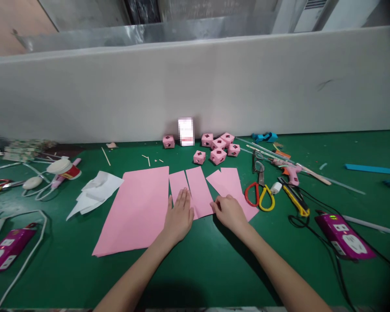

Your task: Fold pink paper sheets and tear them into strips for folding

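My left hand (180, 215) lies flat, fingers stretched out, over the lower part of a narrow pink paper strip (178, 181). Beside it a second pink strip (199, 190) lies at a slight slant. My right hand (229, 211) is curled, its fingertips at the lower right corner of that second strip; whether they pinch the paper I cannot make out. Right of it, and partly under the right hand, are overlapping pink paper pieces (231, 182). A large stack of pink paper (139, 208) sits to the left of my left hand.
Several pink paper cubes (218, 156) stand near the white partition (117, 95), beside a bright screen (186, 131). Scissors (260, 195), a yellow cutter (295, 199), a pink glue gun (290, 171) and a purple power strip (344, 238) lie right. Crumpled white paper (97, 193) and a paper cup (64, 167) are left.
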Motion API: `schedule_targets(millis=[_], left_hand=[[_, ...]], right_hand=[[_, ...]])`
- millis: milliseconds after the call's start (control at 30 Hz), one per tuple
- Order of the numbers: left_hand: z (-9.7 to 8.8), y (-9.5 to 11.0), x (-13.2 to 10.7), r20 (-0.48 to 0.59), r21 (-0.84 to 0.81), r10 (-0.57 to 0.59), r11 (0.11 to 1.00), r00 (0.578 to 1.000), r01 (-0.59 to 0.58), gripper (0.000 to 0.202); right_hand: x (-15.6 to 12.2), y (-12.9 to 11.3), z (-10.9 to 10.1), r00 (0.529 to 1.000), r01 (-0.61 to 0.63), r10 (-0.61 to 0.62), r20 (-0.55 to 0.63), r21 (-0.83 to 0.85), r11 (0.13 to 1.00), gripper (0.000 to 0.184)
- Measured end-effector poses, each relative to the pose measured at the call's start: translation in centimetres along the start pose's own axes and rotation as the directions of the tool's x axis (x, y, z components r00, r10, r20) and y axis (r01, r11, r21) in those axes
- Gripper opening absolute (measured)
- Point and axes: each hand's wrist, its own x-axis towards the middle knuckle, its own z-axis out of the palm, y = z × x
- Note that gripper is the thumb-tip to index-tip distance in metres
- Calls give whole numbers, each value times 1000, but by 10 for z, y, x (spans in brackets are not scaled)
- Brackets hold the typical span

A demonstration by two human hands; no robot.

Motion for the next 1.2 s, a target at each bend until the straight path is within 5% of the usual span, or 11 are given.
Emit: schedule_targets(millis=[800, 933, 1067, 1200], left_hand=[[0, 0, 0, 15, -95, -7, 995, 1000, 9, 59], [-2, -8, -1, 53, -138, 53, 989, 997, -45, 66], [-9, -18, -2, 78, -196, 205, 963, 976, -187, 104], [-13, -18, 0, 13, -191, 225, 957, 974, -219, 91]], right_hand=[[2, 8, 2, 999, 52, -52, 5, 63, 997, 23], [3, 11, -1, 999, 51, -50, -8, 136, 989, 24], [4, 13, -5, 999, 16, -3, -51, 248, 969, 26], [5, 14, -2, 992, 11, 46, -114, 456, 890, 14]])
